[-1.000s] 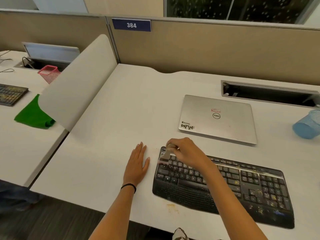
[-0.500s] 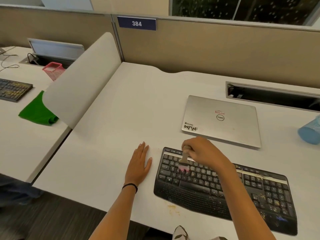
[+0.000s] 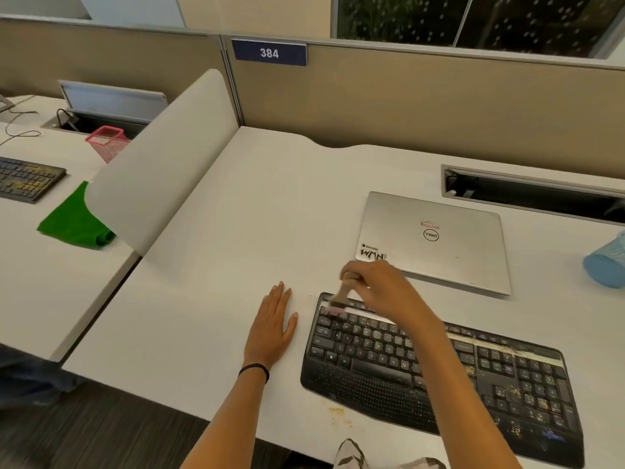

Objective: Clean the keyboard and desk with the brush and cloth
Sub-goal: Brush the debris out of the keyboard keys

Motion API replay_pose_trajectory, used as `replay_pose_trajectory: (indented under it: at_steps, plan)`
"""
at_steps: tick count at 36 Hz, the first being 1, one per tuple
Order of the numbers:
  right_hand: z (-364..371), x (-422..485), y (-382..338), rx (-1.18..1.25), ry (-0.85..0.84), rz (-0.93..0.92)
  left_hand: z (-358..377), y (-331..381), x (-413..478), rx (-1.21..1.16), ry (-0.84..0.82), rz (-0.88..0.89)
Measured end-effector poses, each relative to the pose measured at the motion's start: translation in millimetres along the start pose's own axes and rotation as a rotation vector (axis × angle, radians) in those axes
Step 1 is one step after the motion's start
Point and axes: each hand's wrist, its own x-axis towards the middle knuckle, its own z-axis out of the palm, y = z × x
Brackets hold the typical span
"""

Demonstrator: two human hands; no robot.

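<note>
A black keyboard [image 3: 365, 350] lies at the near right of the white surface [image 3: 236, 265], and everything else is placed from it. The right hand [image 3: 378, 286] hovers over its far left corner, fingers curled round the handle of a small brush [image 3: 342, 292], which tilts down to the left so that its pale bristles touch the top row of keys at that corner. The left hand [image 3: 274, 326] lies flat on the surface just left of the keyboard, palm down, fingers straight and close together, holding nothing; a dark band [image 3: 255, 368] circles its wrist. Yellowish crumbs [image 3: 514, 390] speckle the keyboard's right end around the number pad, and a faint orange stain [image 3: 338, 412] marks the surface just in front of its near edge. Behind the keyboard sits a closed silver laptop [image 3: 436, 238], with a long cable slot [image 3: 531, 194] further back. A blue cup [image 3: 605, 262] stands beyond the keyboard's right end, cut by the frame edge. Well to the left of the keyboard, past a curved white divider [image 3: 162, 157], a green cloth [image 3: 76, 221] lies on the neighbouring surface, near a second keyboard [image 3: 27, 177] and a pink mesh basket [image 3: 107, 142].
</note>
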Motion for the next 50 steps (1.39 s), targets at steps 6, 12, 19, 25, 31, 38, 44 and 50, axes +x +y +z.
replay_pose_trajectory:
  at_steps: [6,12,19,25,31,38,44,50]
  plan:
    - [-22.8,-14.0,25.5,-0.259,-0.115,0.148,0.5,-0.3,0.4,-0.001,0.000,0.004]
    - [-10.0,-8.8,16.7,-0.171,-0.142,0.102,0.6,-0.8,0.5,-0.001,-0.009,0.005]
    - [14.4,5.1,-8.7,-0.048,-0.084,-0.086,-0.8,1.9,-0.4,-0.002,-0.004,-0.001]
    - [20.0,9.9,-16.6,0.076,0.007,-0.104,-0.8,1.2,0.1,-0.003,-0.002,0.001]
    - [5.2,-4.6,2.6,0.034,-0.047,0.021,0.0,-0.9,0.5,0.002,-0.008,0.009]
    - [-19.2,-21.7,20.3,-0.101,-0.138,0.136,-2.8,2.9,-0.2,-0.017,0.001,0.002]
    - [-12.6,-22.9,16.3,0.040,0.096,0.196,-0.8,0.7,0.2,-0.001,-0.004,0.003]
    - [5.5,-17.3,11.8,0.151,0.126,0.335,-1.1,1.0,0.4,-0.003,0.000,0.002]
